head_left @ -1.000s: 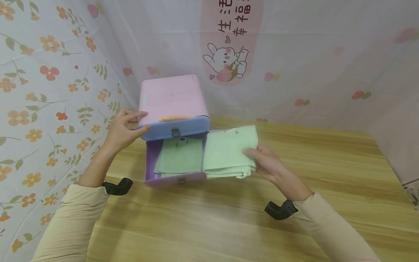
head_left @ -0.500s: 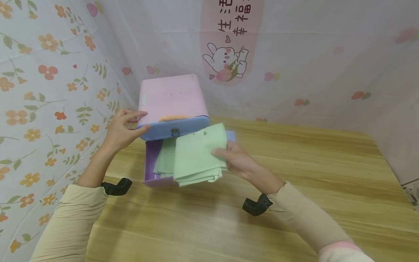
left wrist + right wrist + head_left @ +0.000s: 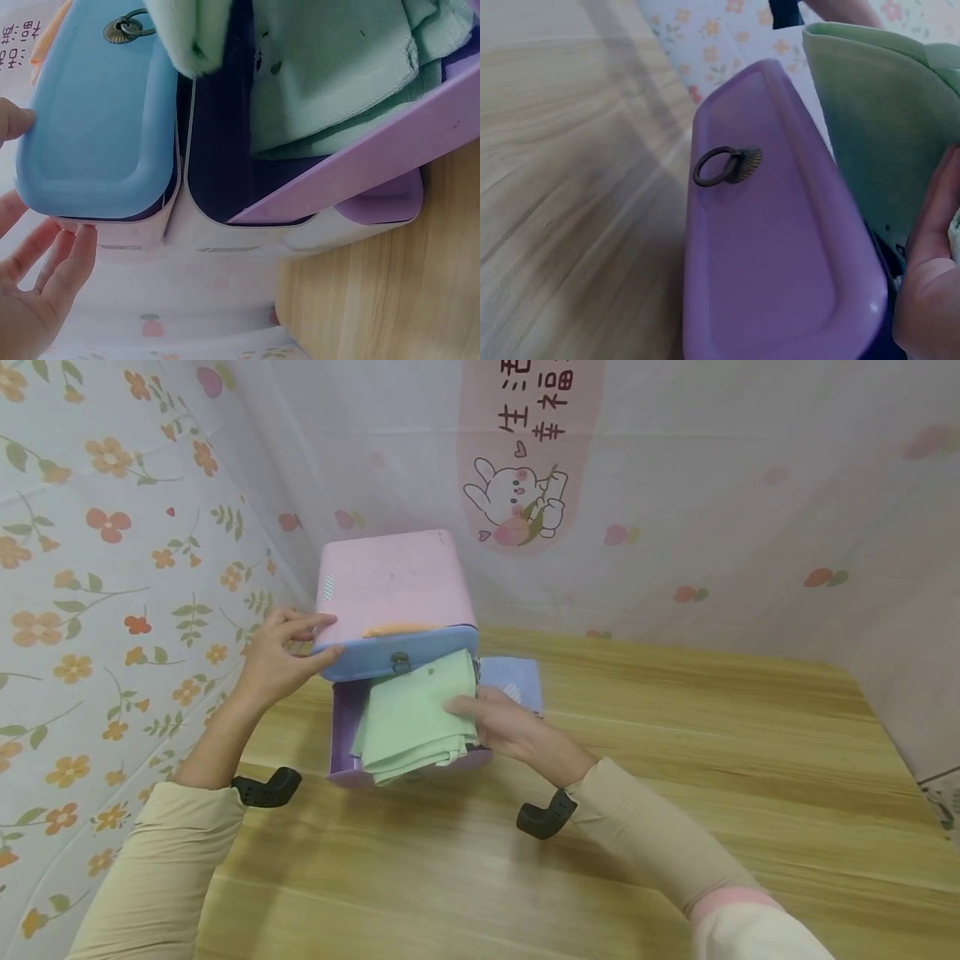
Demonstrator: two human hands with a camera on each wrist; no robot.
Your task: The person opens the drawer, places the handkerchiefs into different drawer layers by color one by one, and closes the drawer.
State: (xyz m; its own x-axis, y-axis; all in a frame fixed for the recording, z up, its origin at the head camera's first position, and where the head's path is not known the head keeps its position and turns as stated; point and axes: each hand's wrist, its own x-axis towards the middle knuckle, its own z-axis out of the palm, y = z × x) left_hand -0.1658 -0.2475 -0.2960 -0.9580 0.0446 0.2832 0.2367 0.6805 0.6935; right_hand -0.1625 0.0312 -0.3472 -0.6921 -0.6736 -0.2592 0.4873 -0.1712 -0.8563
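A folded light green towel (image 3: 420, 710) is gripped by my right hand (image 3: 502, 718), thumb on top, over the pulled-out purple drawer (image 3: 347, 727). Inside that drawer lies another folded green towel (image 3: 330, 75), mostly covered in the head view. My left hand (image 3: 281, 656) touches the upper left corner of the pink storage box (image 3: 393, 581), its fingers extended against the box. Beside those fingers is the closed blue drawer front (image 3: 105, 112) with its ring pull. The purple drawer front (image 3: 765, 225) carries a similar ring.
A flat blue piece (image 3: 513, 681) with a pale patterned patch lies right of the box. Orange fabric (image 3: 393, 630) pokes out above the blue drawer front. Printed curtains (image 3: 675, 510) stand behind and at the left of the wooden table (image 3: 450, 877).
My right hand has carried the green towel leftward from beside the drawer to over it, uncovering the blue piece at right. The left hand stays at the box corner.
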